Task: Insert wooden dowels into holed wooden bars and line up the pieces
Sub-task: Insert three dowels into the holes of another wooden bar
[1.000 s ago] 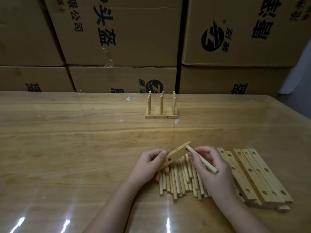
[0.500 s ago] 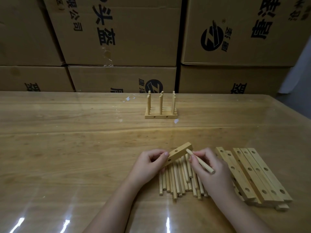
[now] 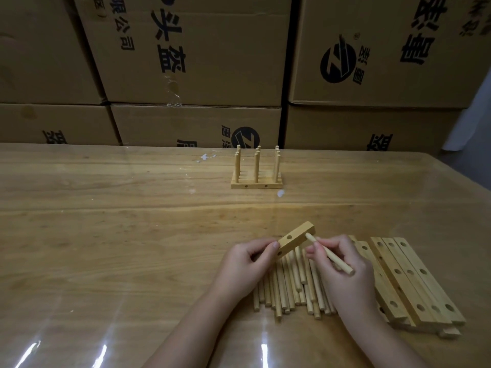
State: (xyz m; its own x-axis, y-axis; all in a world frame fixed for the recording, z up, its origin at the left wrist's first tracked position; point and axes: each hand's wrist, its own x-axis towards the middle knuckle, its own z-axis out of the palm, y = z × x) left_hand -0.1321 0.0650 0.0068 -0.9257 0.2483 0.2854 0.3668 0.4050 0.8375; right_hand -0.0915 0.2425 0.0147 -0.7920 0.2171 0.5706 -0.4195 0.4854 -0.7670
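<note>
**Edging right, the left hand (image 3: 244, 266) and right hand (image 3: 348, 282) keep the dowel (image 3: 340, 264) tip at the bar (image 3: 295, 241) end**

The left hand grips the holed bar by its near end, and the bar's long axis slants up, away and rightward. The right hand pinches the dowel. The dowel tip touches the bar's far end and its length runs back toward the person, rightward. Loose dowels (image 3: 285, 290) lie under both hands. Stacked bars (image 3: 414, 285) sit beside the right hand, and a pegged piece (image 3: 256, 185) stands well beyond

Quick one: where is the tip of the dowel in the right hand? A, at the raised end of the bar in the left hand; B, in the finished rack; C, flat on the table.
A: the right hand pinches the dowel, its tip meeting the raised end of the bar that the left hand grips.
</note>
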